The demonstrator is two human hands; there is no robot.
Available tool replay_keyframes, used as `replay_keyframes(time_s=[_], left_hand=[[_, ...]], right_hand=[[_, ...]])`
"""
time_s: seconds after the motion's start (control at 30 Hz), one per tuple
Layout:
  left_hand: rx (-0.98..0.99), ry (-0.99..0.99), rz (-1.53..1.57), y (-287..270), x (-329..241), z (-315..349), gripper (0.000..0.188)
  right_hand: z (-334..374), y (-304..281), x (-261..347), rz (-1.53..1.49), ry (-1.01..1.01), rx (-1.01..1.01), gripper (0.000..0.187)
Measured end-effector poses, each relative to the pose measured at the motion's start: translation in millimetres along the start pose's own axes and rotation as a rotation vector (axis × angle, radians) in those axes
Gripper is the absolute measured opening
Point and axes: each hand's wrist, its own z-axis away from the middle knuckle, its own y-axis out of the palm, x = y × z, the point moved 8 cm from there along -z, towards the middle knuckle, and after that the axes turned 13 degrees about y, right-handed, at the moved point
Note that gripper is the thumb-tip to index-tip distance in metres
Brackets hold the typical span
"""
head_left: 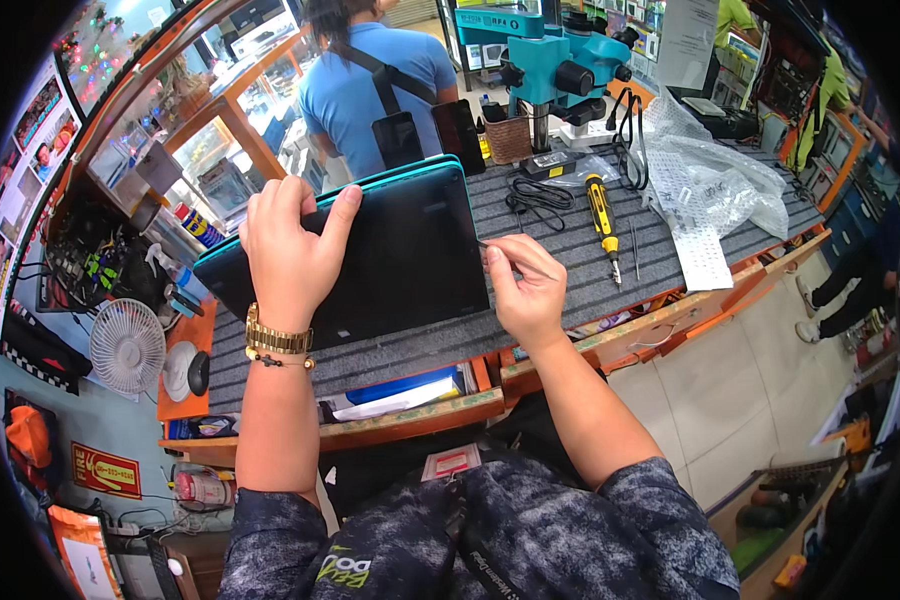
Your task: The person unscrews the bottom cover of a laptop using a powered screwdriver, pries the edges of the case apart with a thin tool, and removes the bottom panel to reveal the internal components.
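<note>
A laptop [400, 260] with a dark screen and teal edges lies tilted on the ribbed grey mat. My left hand [292, 240] grips its upper edge, fingers folded over the rim and thumb resting on the screen face. At the screen's right edge my right hand [526, 285] pinches a thin dark pry tool [523, 258], whose tip meets the bezel. Most of that tool is hidden by my fingers. To the right of this hand lie a yellow-and-black screwdriver [601, 215] and slim tweezers [636, 248].
A teal microscope [565, 70] stands at the back, near a coiled black cable [540, 200] and a wicker cup [509, 138]. Bubble wrap [715, 180] covers the right side. A white fan [127, 345] is at left. Open drawers [410, 410] line the front; a person in blue [370, 90] stands beyond.
</note>
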Motion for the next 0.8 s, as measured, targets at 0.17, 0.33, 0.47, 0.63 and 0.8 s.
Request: replay_keyframes(time_s=[0.17,0.33,0.47,0.63,0.8], left_hand=[[-0.009,0.003,0.012,-1.2,-0.2,-1.2,0.056],[-0.002,0.0,0.01,-0.7,1.1,0.1,0.057],[0.004,0.005,0.006,-1.6,-1.6,-2.4,0.058],[0.016,-0.009,0.002,0.8,2.7,0.2,0.059],[0.019,-0.014,-0.001,6.5,5.8,-1.9,0.06]], right_hand=[[-8.4,1.8,-29.9,-0.096,0.311,0.054,0.017],[-7.8,2.9,-41.1,-0.259,0.416,0.096,0.022],[-8.4,-0.5,-54.4,-0.295,0.445,0.123,0.023],[-3.2,0.2,-39.8,-0.252,0.404,0.107,0.018],[8.3,-3.6,-20.6,-0.055,0.167,0.055,0.014]])
